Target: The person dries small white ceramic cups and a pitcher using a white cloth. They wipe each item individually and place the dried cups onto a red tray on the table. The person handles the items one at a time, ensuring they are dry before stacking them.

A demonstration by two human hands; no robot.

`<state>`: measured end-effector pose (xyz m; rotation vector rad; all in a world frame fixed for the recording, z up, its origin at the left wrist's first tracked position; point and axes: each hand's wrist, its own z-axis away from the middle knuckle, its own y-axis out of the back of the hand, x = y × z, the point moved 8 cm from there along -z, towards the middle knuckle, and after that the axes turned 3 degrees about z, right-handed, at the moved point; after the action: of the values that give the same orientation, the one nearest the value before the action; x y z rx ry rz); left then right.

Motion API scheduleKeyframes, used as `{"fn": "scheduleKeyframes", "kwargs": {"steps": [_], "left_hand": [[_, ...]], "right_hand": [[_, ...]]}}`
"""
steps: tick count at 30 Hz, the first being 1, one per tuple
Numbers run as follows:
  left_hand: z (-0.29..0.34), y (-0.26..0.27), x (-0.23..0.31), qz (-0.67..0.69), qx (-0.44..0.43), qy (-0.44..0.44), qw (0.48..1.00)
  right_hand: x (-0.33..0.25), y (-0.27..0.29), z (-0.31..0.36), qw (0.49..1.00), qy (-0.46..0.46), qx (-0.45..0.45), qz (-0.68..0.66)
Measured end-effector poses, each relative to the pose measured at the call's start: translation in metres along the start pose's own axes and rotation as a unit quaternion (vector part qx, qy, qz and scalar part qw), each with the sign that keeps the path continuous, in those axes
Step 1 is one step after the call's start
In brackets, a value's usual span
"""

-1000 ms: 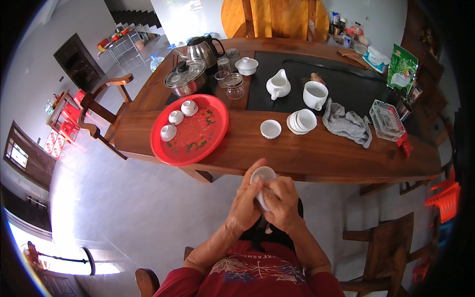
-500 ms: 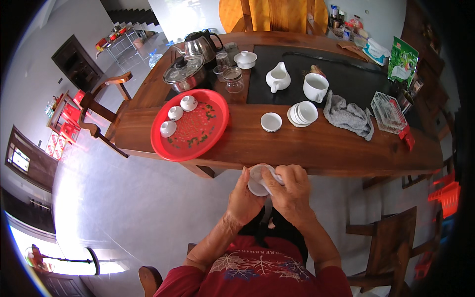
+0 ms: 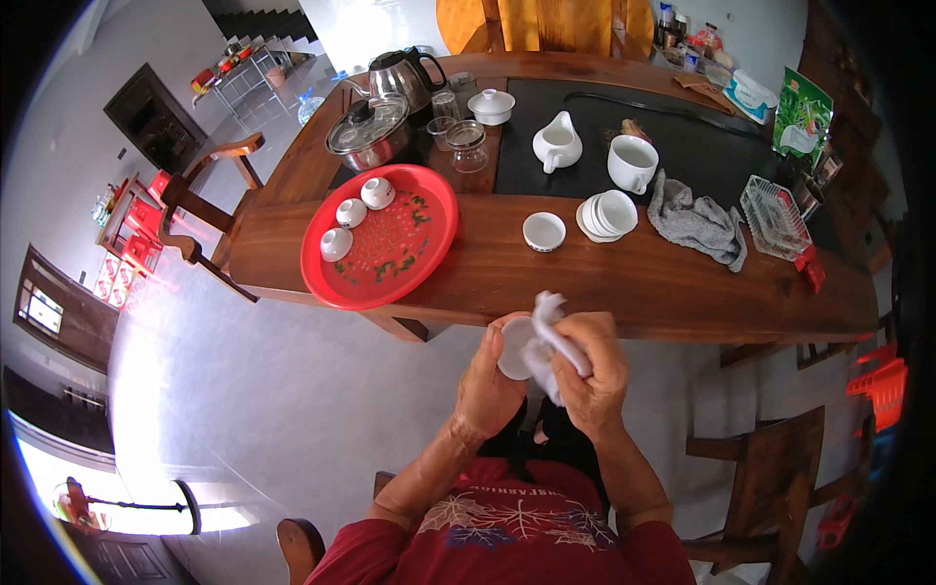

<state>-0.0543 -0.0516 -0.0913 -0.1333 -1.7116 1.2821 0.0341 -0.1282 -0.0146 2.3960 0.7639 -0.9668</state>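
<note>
Just off the table's near edge, my left hand (image 3: 485, 392) is closed around a small white cup (image 3: 515, 351), its mouth tilted toward my right hand. A crumpled white cloth or tissue (image 3: 548, 309) is pinched in my right hand (image 3: 597, 372), its lower part against the cup's rim. Another small white cup (image 3: 544, 233) stands alone on the table ahead of my hands. To its right lie several small white cups (image 3: 609, 214), nested and tipped over. The round red tray (image 3: 325, 284) at the left carries three small cups (image 3: 351, 213), turned bottom up.
Behind stand a steel pot (image 3: 369, 143), a kettle (image 3: 398, 83), glass jars (image 3: 467, 146), a lidded white bowl (image 3: 490, 106), a white pitcher (image 3: 558, 143) and a white mug (image 3: 633, 163). A grey towel (image 3: 694, 224) and clear plastic box (image 3: 775, 216) lie right.
My right hand has drawn back to the right from inside the cup, and more of the white cloth shows. The left hand still holds the cup, shifted slightly right. The view has shifted slightly.
</note>
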Motion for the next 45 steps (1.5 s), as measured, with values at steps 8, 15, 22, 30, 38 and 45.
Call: {"fn": "scheduleKeyframes", "kwargs": {"steps": [8, 15, 22, 30, 38, 45], "left_hand": [[0.000, 0.006, 0.002, -0.094, 0.015, -0.047, 0.994], [0.004, 0.020, 0.004, -0.168, 0.043, -0.010, 0.985], [0.004, 0.014, -0.001, -0.078, 0.019, 0.014, 0.997], [0.007, 0.005, -0.001, -0.159, 0.026, -0.029, 0.986], [0.015, 0.006, -0.004, -0.254, 0.003, -0.038, 0.967], [0.011, 0.015, -0.001, -0.072, 0.017, -0.008, 0.997]], "right_hand": [[-0.011, -0.039, 0.009, 0.972, 0.107, -0.127, 0.165], [0.010, -0.050, 0.040, 0.943, 0.070, -0.279, 0.165], [0.003, -0.010, 0.013, 0.982, -0.018, -0.180, -0.055], [-0.019, -0.034, 0.013, 0.961, 0.114, -0.050, 0.248], [-0.002, -0.040, 0.021, 0.961, 0.031, -0.229, 0.152], [-0.011, -0.017, 0.003, 0.957, 0.017, -0.239, -0.166]]}}
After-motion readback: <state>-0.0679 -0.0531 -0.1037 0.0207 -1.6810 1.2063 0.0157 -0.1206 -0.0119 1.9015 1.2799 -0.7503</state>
